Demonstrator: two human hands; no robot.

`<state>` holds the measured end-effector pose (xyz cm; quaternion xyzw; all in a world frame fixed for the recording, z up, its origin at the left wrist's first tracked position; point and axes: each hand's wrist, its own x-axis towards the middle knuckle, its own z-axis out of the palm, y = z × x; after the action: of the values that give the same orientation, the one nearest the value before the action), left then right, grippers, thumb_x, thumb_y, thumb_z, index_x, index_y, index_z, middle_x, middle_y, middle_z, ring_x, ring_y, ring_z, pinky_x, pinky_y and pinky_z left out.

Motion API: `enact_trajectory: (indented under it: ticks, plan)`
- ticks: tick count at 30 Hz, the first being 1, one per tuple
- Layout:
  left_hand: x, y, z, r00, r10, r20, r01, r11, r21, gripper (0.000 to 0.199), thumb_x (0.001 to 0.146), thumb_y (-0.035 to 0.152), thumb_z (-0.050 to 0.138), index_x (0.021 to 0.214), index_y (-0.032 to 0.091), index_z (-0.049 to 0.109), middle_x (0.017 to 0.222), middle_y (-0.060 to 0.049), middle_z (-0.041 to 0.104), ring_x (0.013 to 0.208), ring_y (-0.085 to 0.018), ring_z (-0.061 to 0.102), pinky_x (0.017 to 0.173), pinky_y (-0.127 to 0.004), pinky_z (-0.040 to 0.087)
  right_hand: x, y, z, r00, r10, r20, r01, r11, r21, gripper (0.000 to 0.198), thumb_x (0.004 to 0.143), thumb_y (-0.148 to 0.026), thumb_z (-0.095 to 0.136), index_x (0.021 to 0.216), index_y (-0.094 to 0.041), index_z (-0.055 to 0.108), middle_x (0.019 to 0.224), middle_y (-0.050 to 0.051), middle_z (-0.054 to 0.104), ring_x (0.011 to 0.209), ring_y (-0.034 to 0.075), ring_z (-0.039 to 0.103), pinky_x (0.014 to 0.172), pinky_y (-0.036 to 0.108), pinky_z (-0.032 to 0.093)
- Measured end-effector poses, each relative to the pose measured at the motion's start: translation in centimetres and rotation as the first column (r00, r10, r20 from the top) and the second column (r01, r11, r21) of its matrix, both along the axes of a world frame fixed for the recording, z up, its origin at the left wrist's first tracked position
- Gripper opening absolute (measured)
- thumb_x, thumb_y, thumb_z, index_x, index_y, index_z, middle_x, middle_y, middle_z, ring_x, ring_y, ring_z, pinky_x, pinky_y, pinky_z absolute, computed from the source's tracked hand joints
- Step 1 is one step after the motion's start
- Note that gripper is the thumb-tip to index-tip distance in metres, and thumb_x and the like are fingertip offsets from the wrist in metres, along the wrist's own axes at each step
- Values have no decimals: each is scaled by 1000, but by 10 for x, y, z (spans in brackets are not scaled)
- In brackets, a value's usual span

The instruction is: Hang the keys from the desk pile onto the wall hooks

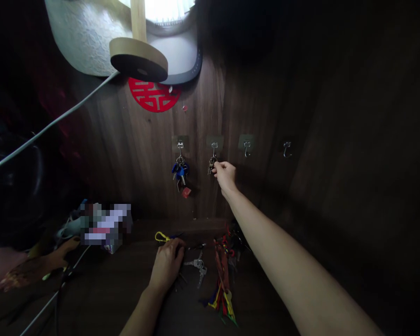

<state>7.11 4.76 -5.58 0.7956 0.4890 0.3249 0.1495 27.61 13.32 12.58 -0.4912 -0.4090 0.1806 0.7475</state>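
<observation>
My right hand (pixel 226 177) is raised to the second hook (pixel 214 145) on the wooden wall. Its fingers pinch a small bunch of keys (pixel 211 164) whose ring is at the hook; I cannot tell if the ring hangs fully on it. On the first hook (pixel 180 145) hangs a bunch of blue-headed keys (pixel 180 171) with a red tag (pixel 186 192). My left hand (pixel 167 262) lies on the dark surface below, fingers loosely extended beside a yellow loop (pixel 161 236). Just right of it are loose silver keys (pixel 198 265) and a brown tasselled cord (pixel 222 266).
Two more hooks, a third (pixel 247 148) and a fourth (pixel 287 149), are on the wall at right with nothing hanging. A lamp with a round wooden base (pixel 139 53), a white cable (pixel 56 122) and caps (pixel 80 37) are above. A blurred box (pixel 108 228) stands at left.
</observation>
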Motion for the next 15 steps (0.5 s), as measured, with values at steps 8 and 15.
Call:
enact_trajectory:
  ticks: [8,15]
  plan:
    - [-1,2,-3,1000,-1,17,0,999,34,19,85,24,40,86,21,59,89,-3,67,89,-19,62,81,-32,44,-3,-41,-7,994,101,-47,-99,995,33,10,69,-26,56,65,-16,56,55,-3,59,46,6,49,40,15,32]
    - [-1,2,-3,1000,-1,4,1,999,41,18,85,23,41,86,21,59,88,-3,67,88,-18,62,81,-31,45,48,-104,61,976,-49,214,-59,880,472,53,85,-45,24,74,-12,65,85,3,68,77,12,65,54,21,36]
